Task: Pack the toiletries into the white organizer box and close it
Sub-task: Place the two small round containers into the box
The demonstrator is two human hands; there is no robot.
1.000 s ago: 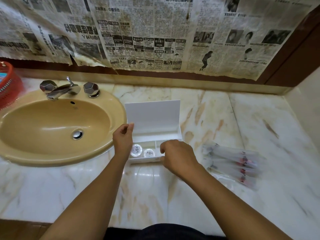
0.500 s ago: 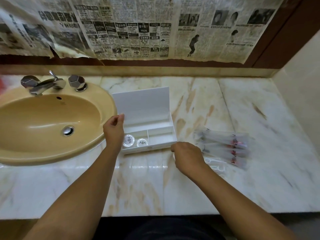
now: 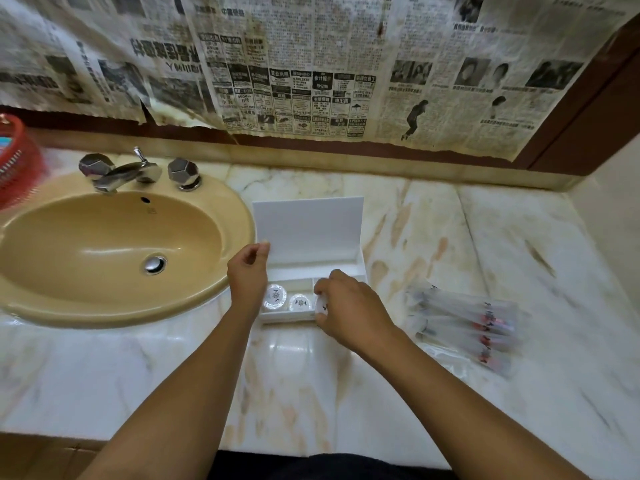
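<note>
On the marble counter (image 3: 311, 393) just right of the sink (image 3: 114, 251), the open white organizer box (image 3: 308, 237) is steadied at its left edge by the left hand (image 3: 247, 277), fingers curled, while the right hand (image 3: 349, 306) pinches a small round white item (image 3: 321, 308), mostly hidden, over the near compartments beside two round containers (image 3: 287, 299); blurred wrapped toothbrushes (image 3: 464, 327) lie right.

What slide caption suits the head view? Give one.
Right hand lowers a round toiletry into the open white organizer box beside the sink.

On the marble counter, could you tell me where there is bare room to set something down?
Bare: the counter in front of the white organizer box, and behind the wrapped toothbrushes toward the wall. Crowded: around the box, where both hands work.
</note>
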